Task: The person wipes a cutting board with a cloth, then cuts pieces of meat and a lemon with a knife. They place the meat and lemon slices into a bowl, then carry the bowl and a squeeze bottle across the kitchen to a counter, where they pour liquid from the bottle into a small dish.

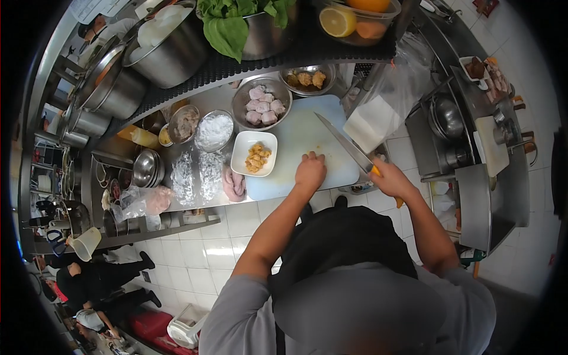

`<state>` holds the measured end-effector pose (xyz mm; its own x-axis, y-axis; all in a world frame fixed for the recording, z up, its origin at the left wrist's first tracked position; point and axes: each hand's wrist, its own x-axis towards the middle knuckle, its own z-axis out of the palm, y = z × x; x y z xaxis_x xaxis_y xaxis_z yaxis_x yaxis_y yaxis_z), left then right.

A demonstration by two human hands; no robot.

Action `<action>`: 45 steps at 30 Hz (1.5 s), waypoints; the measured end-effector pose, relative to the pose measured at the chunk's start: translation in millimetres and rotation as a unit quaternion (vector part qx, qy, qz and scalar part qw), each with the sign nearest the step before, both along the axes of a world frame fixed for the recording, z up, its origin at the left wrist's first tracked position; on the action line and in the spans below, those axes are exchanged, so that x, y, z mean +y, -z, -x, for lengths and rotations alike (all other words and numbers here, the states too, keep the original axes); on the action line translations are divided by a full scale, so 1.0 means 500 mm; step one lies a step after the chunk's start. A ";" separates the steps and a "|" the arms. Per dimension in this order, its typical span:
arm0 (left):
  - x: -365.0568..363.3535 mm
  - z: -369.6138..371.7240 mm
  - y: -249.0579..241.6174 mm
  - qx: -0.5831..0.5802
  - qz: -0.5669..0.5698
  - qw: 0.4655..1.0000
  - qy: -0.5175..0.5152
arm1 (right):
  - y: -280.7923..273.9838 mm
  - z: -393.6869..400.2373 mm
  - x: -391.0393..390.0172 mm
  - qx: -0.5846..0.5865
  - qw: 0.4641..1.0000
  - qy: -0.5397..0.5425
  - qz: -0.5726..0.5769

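My right hand (pixel 391 180) is closed round the yellow-orange handle of a large knife (pixel 349 146). Its long blade points up and left over the right part of a pale blue cutting board (pixel 290 186). My left hand (pixel 311 170) rests on the board, fingers bent and slightly apart, with nothing visible in them. A few small yellowish crumbs lie just beyond its fingertips. Left of that hand, a white square bowl (pixel 238 168) of golden-brown fried pieces (pixel 258 157) overlaps the board's edge.
A perforated metal bowl (pixel 236 97) of pale floured pieces and a bowl of fried pieces (pixel 307 79) stand behind the board. White powder (pixel 214 131) fills another bowl. A shelf (pixel 248 68) with pots overhangs the counter. Other people (pixel 89 278) are at lower left.
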<state>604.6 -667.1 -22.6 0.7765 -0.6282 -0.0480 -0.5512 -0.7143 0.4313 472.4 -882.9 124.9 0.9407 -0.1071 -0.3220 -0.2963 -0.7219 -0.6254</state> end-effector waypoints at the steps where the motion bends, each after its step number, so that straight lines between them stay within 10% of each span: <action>1: -0.009 -0.002 0.011 -0.009 0.003 1.000 -0.002 | 0.010 0.015 0.004 0.012 1.000 0.017 -0.010; 11: 0.017 0.002 -0.016 0.046 0.004 0.998 0.045 | 0.105 0.126 0.034 0.052 0.990 0.124 -0.047; 16: 0.152 -0.070 -0.132 -0.069 0.154 0.977 -0.133 | 0.113 0.124 0.028 0.060 0.993 0.086 -0.046; 20: 0.266 -0.169 -0.183 -0.026 -0.107 0.967 -0.232 | 0.140 0.113 0.000 0.049 0.997 0.037 -0.036; 27: -0.034 -0.340 -0.231 -0.158 0.097 0.981 -0.064 | 0.166 0.106 -0.041 0.024 0.998 0.034 -0.056; 31: -0.205 -0.530 -0.098 -0.446 0.062 0.892 0.046 | 0.159 0.112 -0.058 0.049 0.997 0.013 -0.052; 40: -0.215 -0.558 -0.131 -0.391 0.078 0.914 0.079 | 0.133 0.136 -0.093 0.053 0.996 0.016 -0.065; 43: -0.149 -0.377 -0.193 -0.036 -0.051 0.998 -0.029 | 0.136 0.133 -0.101 0.024 0.999 0.016 -0.038; 45: -0.078 -0.194 -0.164 -0.007 0.060 0.997 -0.046 | 0.140 0.123 -0.105 0.008 1.000 0.014 -0.014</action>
<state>701.5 -705.8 59.5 0.8316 -0.5543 0.0342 -0.4913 -0.7057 0.5105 411.0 -935.6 55.0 0.9323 -0.1250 -0.3393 -0.3264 -0.6950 -0.6406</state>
